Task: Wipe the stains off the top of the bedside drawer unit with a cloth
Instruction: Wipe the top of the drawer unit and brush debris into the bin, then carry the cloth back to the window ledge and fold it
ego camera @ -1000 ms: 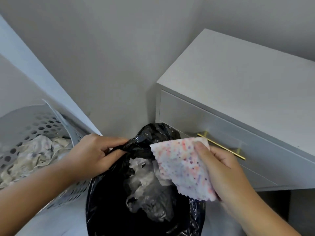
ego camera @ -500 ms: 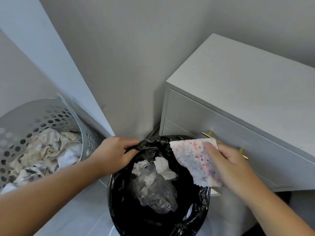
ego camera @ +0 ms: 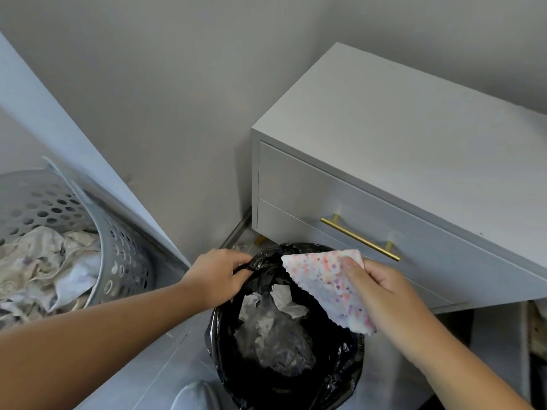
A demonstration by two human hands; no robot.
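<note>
Holding 1 spotted cloth (ego camera: 328, 288) over the bin, right hand (ego camera: 381, 294) pinched its top corner w/ thumb & fingers.
Left hand (ego camera: 220, 276) gripped the rim of 1 black bin bag (ego camera: 340, 365), crumpled paper inside. 1 drawer unit (ego camera: 414, 149) stood just beside, rt of bin: 2 drawer fronts, 1 gold handle (ego camera: 359, 238) seen. 1 perforated laundry basket (ego camera: 124, 255) w/ fabric sat to the left.

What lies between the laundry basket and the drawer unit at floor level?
In the head view, the bin with its black bag stands between the laundry basket and drawer unit, left hand gripping the bag's rim.
</note>
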